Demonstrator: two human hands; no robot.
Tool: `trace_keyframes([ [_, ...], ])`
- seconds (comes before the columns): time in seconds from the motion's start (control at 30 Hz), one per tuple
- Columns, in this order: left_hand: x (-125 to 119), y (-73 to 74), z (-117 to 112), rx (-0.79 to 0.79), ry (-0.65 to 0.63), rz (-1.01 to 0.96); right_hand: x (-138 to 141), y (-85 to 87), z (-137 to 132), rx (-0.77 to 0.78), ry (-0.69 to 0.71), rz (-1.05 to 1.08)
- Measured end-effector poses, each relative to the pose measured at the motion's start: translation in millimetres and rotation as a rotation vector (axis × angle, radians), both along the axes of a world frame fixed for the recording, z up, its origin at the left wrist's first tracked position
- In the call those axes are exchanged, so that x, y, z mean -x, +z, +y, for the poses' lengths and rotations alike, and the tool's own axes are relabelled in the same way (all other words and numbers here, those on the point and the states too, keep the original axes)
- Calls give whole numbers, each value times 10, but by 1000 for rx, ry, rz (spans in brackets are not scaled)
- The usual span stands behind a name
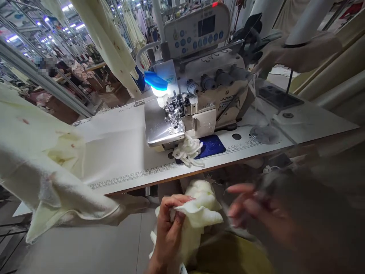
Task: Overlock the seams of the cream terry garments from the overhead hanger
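Low in the middle, my left hand [172, 219] is closed on a cream fabric piece [201, 213], pinching its edge between thumb and fingers. The soft cloth bunches and hangs below the table's front edge, above my lap. To its right, my right hand [256, 209] is apart from the cloth and smeared by motion. A dark grey blur lies over its fingers, and I cannot make out whether it is something held. Beyond the hands stands an overlock sewing machine [205, 102] with its lamp lit. A tangle of white trimmings [188, 150] hangs at its front.
The white table [119, 152] has a ruler strip along its front edge. More cream fabric [65, 186] drapes over its left end. A blue pad [211, 146] lies under the machine's front, and a clear round dish [264, 134] sits to the right. Fabric also hangs behind.
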State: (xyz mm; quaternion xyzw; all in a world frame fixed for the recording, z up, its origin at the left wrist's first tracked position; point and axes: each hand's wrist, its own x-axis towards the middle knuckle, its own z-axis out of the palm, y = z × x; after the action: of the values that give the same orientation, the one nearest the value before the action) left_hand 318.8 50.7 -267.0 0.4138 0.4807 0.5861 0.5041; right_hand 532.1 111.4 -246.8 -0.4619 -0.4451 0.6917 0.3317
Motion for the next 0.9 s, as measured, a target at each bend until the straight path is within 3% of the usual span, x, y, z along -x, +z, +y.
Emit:
trace_keyframes([
  [0.1, -84, -29, -46, -81, 30, -81, 314, -118, -131, -180, 141, 19],
  [0.2, -146, -55, -65, -106, 93, -149, 596, -136, -204, -174, 212, -36],
  [0.3, -194, -87, -69, -89, 225, -79, 735, -101, -261, -132, 230, -31],
  [0.4, -206, -96, -90, -72, 291, 52, 723, -106, -297, -209, 186, -71],
  [0.5, -150, -32, -147, -41, 237, 57, 592, -98, -275, -261, 154, -142],
  [0.6, -74, 71, -196, 112, 148, 0, 464, -6, -219, -321, 107, -254],
  [0.77, -105, 81, -128, 306, -177, -105, 456, 101, -178, -260, 69, -319],
  [0.9, -172, 45, -80, 275, -99, 60, 429, 37, -197, -166, 189, -252],
])
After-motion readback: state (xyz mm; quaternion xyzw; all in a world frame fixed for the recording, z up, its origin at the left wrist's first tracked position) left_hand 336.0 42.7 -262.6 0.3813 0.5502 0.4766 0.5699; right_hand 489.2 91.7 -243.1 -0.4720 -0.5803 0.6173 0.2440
